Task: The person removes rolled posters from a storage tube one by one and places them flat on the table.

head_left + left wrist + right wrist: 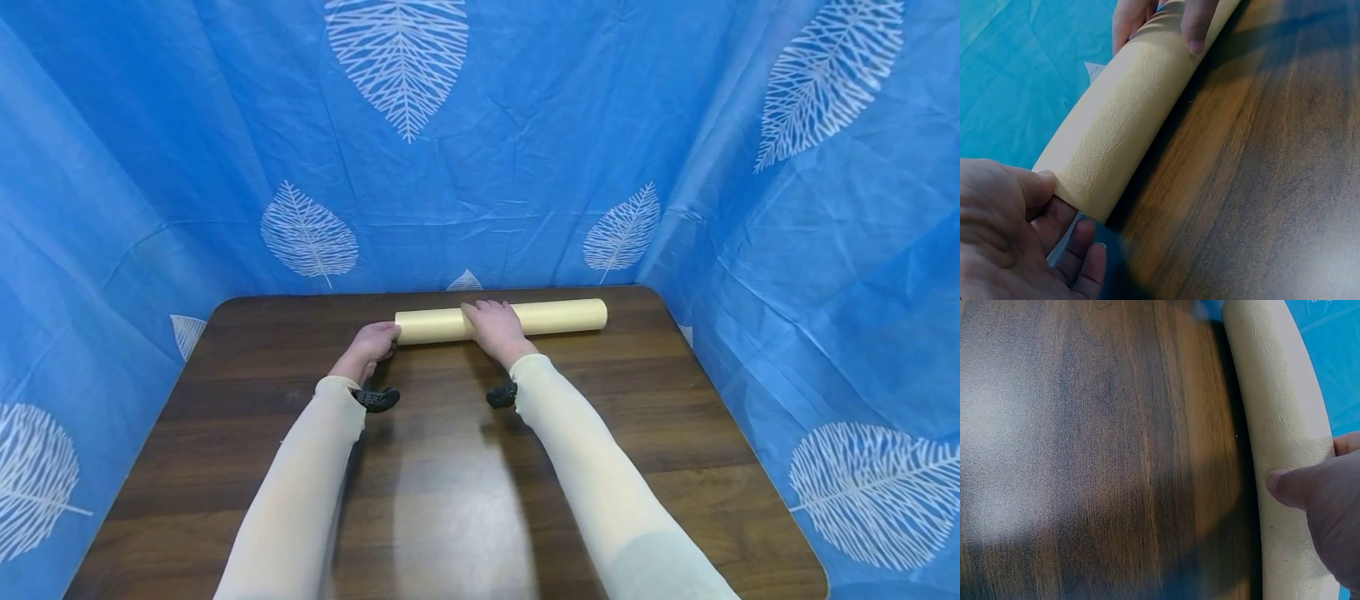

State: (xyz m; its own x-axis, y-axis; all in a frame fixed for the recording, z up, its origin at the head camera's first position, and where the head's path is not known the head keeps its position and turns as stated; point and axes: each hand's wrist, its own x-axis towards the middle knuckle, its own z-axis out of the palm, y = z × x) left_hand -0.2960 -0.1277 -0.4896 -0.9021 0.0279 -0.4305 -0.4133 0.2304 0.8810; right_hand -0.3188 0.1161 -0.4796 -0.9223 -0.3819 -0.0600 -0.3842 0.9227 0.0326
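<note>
A cream-yellow wallpaper roll (562,317) with a finely creased surface lies across the far part of the wooden table. At its left end, my left hand (372,343) pinches the edge, thumb (1040,186) on the outside and a finger tucked into the open end. The other left fingers are loosely bent below that end. My right hand (497,328) grips the roll over its middle from above. In the right wrist view its thumb (1291,486) presses the near side, while the fingers reach over to the far side, mostly hidden.
The brown wooden table (457,483) has rounded corners and a bright reflection in front. Blue curtains (525,167) with white leaf prints hang close behind the table and along both sides. Black straps (377,400) sit at the wrists, below pale sleeves.
</note>
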